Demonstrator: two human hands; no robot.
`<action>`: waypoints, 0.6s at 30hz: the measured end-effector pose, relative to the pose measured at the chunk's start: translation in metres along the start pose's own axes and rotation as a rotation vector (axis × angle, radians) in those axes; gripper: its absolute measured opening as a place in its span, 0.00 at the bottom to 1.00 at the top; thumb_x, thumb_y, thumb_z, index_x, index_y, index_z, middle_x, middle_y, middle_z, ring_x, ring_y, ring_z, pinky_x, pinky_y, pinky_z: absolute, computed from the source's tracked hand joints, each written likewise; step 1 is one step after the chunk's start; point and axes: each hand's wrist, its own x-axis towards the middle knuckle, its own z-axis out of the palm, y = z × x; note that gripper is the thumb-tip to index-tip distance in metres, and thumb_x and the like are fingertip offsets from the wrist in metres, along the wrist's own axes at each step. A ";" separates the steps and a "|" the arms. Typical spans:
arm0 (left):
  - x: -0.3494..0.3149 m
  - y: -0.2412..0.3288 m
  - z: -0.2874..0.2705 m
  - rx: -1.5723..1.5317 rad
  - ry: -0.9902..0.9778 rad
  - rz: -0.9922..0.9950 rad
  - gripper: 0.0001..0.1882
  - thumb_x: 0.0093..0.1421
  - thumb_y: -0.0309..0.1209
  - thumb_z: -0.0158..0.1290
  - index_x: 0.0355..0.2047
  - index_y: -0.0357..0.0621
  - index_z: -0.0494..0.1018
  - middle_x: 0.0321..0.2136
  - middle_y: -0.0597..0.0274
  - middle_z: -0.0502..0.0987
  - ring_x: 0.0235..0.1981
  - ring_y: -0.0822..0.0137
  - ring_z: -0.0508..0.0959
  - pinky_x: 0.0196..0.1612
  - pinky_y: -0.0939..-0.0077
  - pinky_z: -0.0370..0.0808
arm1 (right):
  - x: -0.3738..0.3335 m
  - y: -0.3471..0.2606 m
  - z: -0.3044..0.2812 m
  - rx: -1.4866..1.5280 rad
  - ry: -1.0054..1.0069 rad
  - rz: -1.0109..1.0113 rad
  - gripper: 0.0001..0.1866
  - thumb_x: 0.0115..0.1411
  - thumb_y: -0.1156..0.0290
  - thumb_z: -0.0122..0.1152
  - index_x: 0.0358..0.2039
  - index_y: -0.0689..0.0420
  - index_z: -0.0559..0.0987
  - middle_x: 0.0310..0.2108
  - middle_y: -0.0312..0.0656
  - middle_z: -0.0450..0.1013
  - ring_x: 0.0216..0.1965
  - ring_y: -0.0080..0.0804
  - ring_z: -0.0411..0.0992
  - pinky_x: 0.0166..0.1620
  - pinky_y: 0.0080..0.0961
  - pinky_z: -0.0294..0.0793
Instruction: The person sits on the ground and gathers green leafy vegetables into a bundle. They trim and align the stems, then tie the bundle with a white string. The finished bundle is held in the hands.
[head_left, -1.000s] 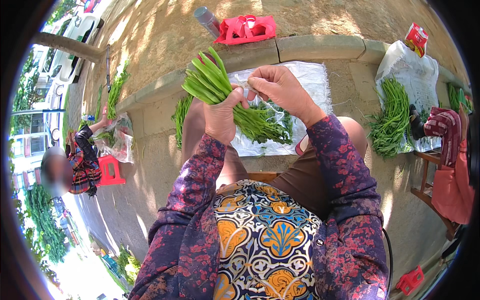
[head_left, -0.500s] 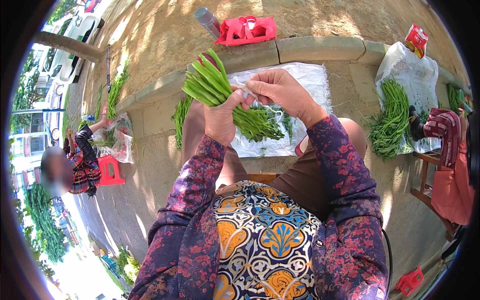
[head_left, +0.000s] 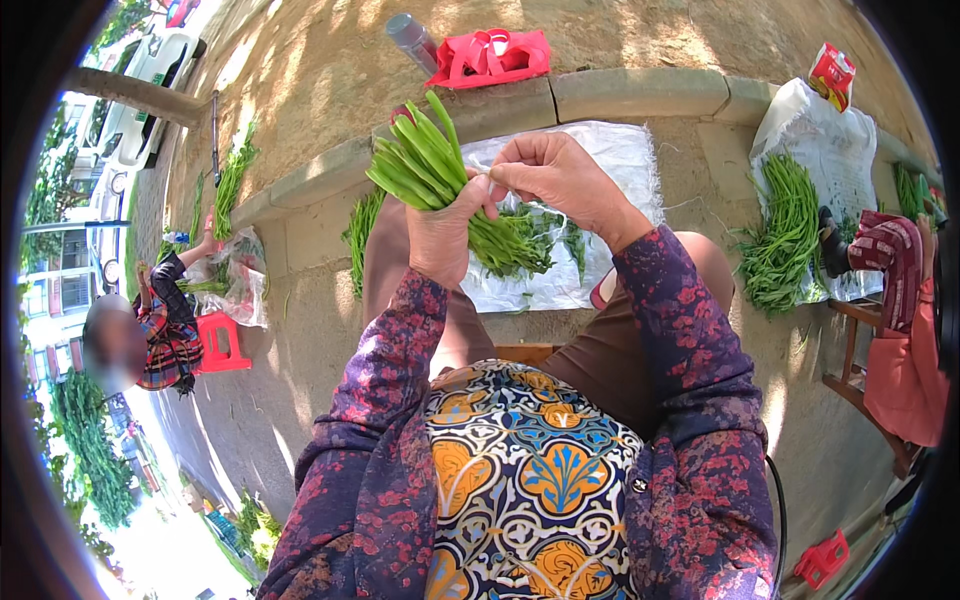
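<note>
A bunch of long green leafy vegetable stalks [head_left: 415,168] is in my left hand [head_left: 445,232], closed around its middle. The cut ends point up to the far left and the leafy end hangs toward the lower right. Beside the bunch, my right hand [head_left: 565,182] pinches a thin whitish string [head_left: 477,166] against the left thumb and fingers. Whether the string goes all the way round the stalks is hidden by the fingers. Under the hands lies a white woven sheet [head_left: 625,165] with loose green leaves [head_left: 572,245] on it.
More stalks [head_left: 362,235] lie by my left knee. A concrete curb [head_left: 640,97] runs behind the sheet, with a red bag [head_left: 492,60] and a grey bottle [head_left: 412,42] beyond. Other people sit left and right; a heap of greens [head_left: 783,235] is near the right one.
The bunch has turned slightly in my left hand, its cut ends now a little more upright. My right fingers have shifted slightly and stay pinched near the string.
</note>
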 end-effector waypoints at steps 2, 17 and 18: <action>-0.001 -0.001 0.001 0.000 0.004 0.010 0.07 0.51 0.20 0.54 0.32 0.36 0.70 0.25 0.62 0.73 0.22 0.69 0.74 0.26 0.79 0.70 | 0.000 0.003 0.000 0.046 0.014 0.012 0.07 0.59 0.70 0.54 0.28 0.60 0.77 0.21 0.31 0.72 0.21 0.11 0.62 0.23 0.09 0.59; 0.005 -0.012 -0.011 -0.144 0.016 0.006 0.10 0.51 0.20 0.53 0.33 0.38 0.66 0.26 0.62 0.70 0.22 0.68 0.73 0.28 0.75 0.70 | 0.003 0.009 -0.006 0.307 0.096 0.126 0.10 0.62 0.66 0.52 0.29 0.58 0.75 0.25 0.34 0.73 0.21 0.13 0.66 0.22 0.10 0.63; 0.005 -0.012 -0.010 -0.157 0.028 0.001 0.10 0.51 0.20 0.53 0.34 0.38 0.66 0.26 0.62 0.70 0.22 0.67 0.73 0.28 0.75 0.71 | 0.004 0.011 -0.007 0.300 0.084 0.130 0.10 0.62 0.66 0.52 0.30 0.59 0.75 0.25 0.34 0.73 0.21 0.13 0.66 0.22 0.09 0.63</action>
